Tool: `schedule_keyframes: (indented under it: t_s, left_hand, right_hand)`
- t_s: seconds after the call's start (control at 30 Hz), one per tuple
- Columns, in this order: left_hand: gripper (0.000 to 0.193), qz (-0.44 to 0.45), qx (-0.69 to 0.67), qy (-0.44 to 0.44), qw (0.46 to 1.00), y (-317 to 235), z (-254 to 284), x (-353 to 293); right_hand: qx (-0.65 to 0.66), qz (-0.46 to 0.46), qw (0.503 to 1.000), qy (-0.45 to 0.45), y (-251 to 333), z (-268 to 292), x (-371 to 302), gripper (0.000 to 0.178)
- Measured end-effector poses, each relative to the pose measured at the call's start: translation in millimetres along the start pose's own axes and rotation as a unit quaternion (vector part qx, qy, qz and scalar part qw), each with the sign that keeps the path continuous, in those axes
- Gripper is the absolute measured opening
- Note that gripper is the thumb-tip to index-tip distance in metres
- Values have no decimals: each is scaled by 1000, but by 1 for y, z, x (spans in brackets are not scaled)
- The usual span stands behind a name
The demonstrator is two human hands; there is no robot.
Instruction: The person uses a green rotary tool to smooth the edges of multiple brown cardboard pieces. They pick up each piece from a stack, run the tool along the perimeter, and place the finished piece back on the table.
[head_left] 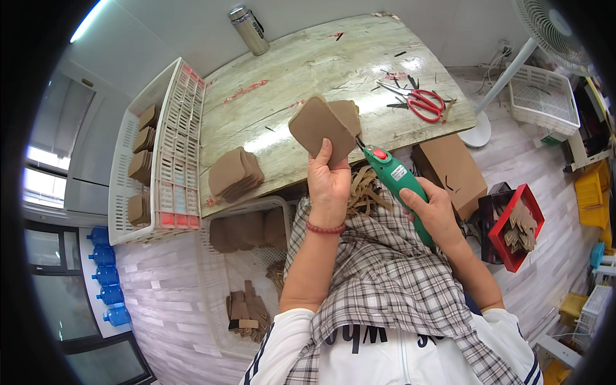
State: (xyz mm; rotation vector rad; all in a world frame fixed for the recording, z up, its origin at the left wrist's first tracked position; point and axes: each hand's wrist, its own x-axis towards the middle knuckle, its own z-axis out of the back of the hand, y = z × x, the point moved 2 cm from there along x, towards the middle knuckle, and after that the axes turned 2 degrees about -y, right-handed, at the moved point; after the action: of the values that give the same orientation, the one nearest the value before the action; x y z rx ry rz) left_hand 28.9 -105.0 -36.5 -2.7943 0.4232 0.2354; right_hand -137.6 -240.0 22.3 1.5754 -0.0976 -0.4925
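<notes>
My left hand (330,176) grips a brown rounded-corner flat piece (317,128) above the table's near edge, thumb on its face. My right hand (428,208) is wrapped round a green handheld electric cutter (391,170) with a red button. Its dark tip meets the right edge of the brown piece. Behind that piece another brown piece (348,114) shows in part; whether it is held too I cannot tell. To the left on the table lies a stack of similar brown pieces (234,173). Thin tan trimmings (367,192) are bunched on my checked apron (366,256).
Red-handled scissors (423,104) and dark scraps lie on the table (256,96)'s right side. A steel flask (249,31) stands at the back. A white crate (156,221) adjoins the left edge; a lower crate (212,343) holds brown pieces. Right are a cardboard box (459,173) and a fan (548,29).
</notes>
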Motion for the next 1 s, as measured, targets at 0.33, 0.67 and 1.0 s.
schedule_keyframes:
  t_s: [0.33,0.67,1.0]
  left_hand:
    - [36,30,42,38,998,15,-1,-13]
    - [38,88,71,55,992,35,11,-29]
    - [30,107,200,85,970,15,33,-26]
  right_hand:
    - [15,31,999,-2,2,4,0,34]
    - [29,18,998,-43,11,11,8,31]
    - [11,-4,1000,13,13,34,5,30]
